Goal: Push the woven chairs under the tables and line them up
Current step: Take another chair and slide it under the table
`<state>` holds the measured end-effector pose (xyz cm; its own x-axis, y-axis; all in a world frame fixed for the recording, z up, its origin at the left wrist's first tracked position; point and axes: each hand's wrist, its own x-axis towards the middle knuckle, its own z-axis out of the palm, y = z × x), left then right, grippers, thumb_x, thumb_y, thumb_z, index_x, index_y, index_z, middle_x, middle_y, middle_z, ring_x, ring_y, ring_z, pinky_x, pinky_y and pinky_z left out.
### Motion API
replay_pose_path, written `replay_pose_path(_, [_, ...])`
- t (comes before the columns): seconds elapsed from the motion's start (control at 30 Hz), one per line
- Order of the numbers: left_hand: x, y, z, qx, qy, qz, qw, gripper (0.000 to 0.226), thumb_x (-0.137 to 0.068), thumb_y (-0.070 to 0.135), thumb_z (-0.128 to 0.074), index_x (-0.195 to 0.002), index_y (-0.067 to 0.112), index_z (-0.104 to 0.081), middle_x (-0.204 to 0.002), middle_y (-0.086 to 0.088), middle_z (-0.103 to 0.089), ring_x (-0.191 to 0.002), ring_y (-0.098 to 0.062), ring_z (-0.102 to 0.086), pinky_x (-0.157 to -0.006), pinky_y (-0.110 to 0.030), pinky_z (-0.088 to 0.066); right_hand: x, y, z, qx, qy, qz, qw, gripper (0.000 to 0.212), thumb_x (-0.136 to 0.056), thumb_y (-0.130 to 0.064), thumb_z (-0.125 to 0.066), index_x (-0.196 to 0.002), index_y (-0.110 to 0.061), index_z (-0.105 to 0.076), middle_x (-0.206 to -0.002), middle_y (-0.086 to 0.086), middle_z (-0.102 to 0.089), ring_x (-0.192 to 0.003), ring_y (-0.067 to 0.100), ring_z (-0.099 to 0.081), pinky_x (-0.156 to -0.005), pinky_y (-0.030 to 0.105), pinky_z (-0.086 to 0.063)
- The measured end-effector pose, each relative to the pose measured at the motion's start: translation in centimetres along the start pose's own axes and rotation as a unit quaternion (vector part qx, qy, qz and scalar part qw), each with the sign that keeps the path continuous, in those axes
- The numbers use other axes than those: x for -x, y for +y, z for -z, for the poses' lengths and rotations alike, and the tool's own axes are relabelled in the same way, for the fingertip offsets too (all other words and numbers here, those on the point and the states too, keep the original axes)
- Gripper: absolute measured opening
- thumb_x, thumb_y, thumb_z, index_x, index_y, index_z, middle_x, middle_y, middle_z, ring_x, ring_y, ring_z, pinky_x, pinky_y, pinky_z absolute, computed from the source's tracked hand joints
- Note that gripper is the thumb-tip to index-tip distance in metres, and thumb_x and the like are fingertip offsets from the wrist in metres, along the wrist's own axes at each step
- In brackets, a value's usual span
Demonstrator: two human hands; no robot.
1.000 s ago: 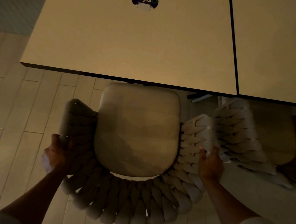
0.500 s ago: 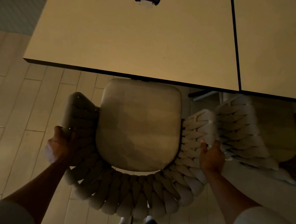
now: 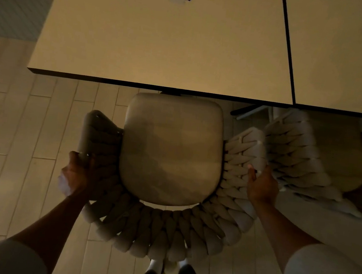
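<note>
Both hands, left hand (image 3: 75, 176) and right hand (image 3: 262, 186), grip the chair (image 3: 172, 149) by its woven arms; its seat front meets the surface (image 3: 163, 45) edge. Next: push straight under, beside the neighbouring chair (image 3: 303, 158).

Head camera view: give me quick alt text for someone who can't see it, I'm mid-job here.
Seen from above in dim light, a person's left hand and right hand grip the two woven arms of a cushioned woven chair, whose seat front sits right at the near edge of a pale table. A second woven chair stands to its right, partly under the adjoining table.
</note>
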<state>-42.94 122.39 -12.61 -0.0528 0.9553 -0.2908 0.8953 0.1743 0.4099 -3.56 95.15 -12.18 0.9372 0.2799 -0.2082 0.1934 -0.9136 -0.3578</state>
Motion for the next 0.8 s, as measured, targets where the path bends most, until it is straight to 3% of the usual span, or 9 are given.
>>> replay_pose_path(0.5, [-0.7, -0.6, -0.7, -0.014, 0.016, 0.010, 1.000, 0.034, -0.100, 0.052, -0.058, -0.110, 0.024, -0.041, -0.087, -0.022, -0.065, -0.075, -0.043, -0.067, -0.072, -0.061, -0.059, -0.2, 0.1, -0.1, 0.008, -0.006, -0.010, 1.000, 0.048, -0.102, -0.038, -0.059, -0.116, 0.008, -0.053, -0.107, 0.036, -0.065, -0.101, 0.052, -0.064, -0.076, 0.049, -0.049])
replay_pose_path(0.7, [-1.0, -0.8, -0.9, -0.013, 0.001, 0.032, 0.999, 0.034, -0.100, 0.048, -0.059, -0.112, 0.022, -0.041, -0.092, -0.026, -0.065, -0.081, -0.044, -0.067, -0.074, -0.062, -0.059, -0.1, -0.1, 0.0, 0.008, -0.002, -0.004, 1.000, 0.049, -0.103, -0.037, -0.060, -0.120, 0.008, -0.051, -0.110, 0.036, -0.065, -0.104, 0.052, -0.064, -0.078, 0.050, -0.051])
replay_pose_path(0.8, [-0.9, -0.9, -0.8, -0.002, -0.019, 0.034, 0.999, 0.040, -0.099, 0.056, -0.058, -0.112, 0.023, -0.039, -0.096, -0.025, -0.066, -0.083, -0.043, -0.067, -0.076, -0.062, -0.059, -0.1, -0.1, 0.2, -0.001, -0.031, -0.013, 0.999, 0.052, -0.103, -0.039, -0.059, -0.124, 0.007, -0.049, -0.115, 0.036, -0.063, -0.108, 0.051, -0.062, -0.081, 0.049, -0.050])
